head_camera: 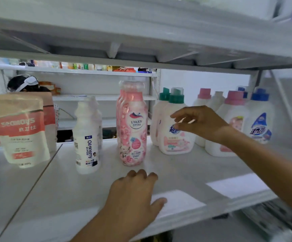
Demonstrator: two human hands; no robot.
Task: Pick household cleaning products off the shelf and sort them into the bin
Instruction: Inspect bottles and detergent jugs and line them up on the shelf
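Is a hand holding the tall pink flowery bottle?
No, the tall pink flowery bottle stands free, and the left hand is short of it.

We note a pale grey-white shelf [185, 173]. The pouch [19, 130] shows a beige top, a red band with white lettering and a white lower panel with a small red strip. The slim bottle [87, 137] is white with dark blue print. The tall bottle [133, 126] is pink throughout and patterned with roses, with a white oval under a red-and-blue crest. We record three white jugs: the green-capped jug [174, 144] and the pink-capped jug [232, 110], both pink-labelled, and the blue-capped jug [260, 123], blue-labelled.
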